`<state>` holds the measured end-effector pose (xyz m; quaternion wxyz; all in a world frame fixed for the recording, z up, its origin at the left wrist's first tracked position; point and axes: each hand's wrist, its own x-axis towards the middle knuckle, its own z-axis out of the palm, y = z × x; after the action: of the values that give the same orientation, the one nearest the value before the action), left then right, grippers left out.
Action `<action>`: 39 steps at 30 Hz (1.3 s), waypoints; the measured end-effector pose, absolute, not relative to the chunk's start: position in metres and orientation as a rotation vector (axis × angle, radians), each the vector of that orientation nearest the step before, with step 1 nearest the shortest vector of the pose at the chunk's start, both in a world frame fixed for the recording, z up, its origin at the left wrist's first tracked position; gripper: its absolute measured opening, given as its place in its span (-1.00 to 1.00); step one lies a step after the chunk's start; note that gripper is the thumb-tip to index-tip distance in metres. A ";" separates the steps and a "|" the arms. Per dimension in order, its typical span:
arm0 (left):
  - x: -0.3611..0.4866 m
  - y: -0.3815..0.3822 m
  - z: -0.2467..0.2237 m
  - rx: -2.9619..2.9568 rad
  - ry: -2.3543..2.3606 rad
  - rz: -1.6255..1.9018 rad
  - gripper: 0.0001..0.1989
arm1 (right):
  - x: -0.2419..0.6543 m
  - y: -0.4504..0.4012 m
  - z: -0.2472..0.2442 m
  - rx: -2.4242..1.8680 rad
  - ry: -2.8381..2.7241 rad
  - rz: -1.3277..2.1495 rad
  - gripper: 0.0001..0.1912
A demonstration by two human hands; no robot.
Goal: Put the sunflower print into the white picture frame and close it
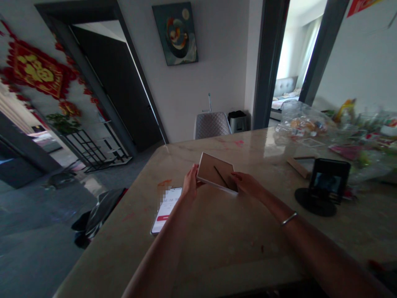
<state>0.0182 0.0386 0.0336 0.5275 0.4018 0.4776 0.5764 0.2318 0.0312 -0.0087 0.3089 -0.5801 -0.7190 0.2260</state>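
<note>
My two hands hold a flat rectangular picture frame [215, 173], which shows a brown back, a pale edge and a thin dark strip across it. My left hand [190, 181] grips its near left side, and my right hand [245, 184] grips its right side. The frame is tilted a little above the marble countertop [217, 248]. Left of my left forearm lies a smartphone [166, 210] with a lit screen showing a timer. A metal bangle [289, 219] circles my right wrist.
A black stand holding a dark device [325, 182] and a wooden frame piece [299, 166] sit to the right. Plastic bags and clutter [302, 122] crowd the far right. The counter's left edge drops to a grey floor, with a chair [212, 125] beyond the far edge.
</note>
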 end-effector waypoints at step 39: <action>0.032 0.037 0.007 2.060 1.654 0.743 -0.66 | 0.259 0.037 -0.005 -1.965 -1.885 0.491 -0.53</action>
<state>0.0320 0.0373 0.0074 0.1974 0.7357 0.5910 0.2654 0.2586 0.0367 -0.0050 0.1863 -0.6979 -0.6692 0.1742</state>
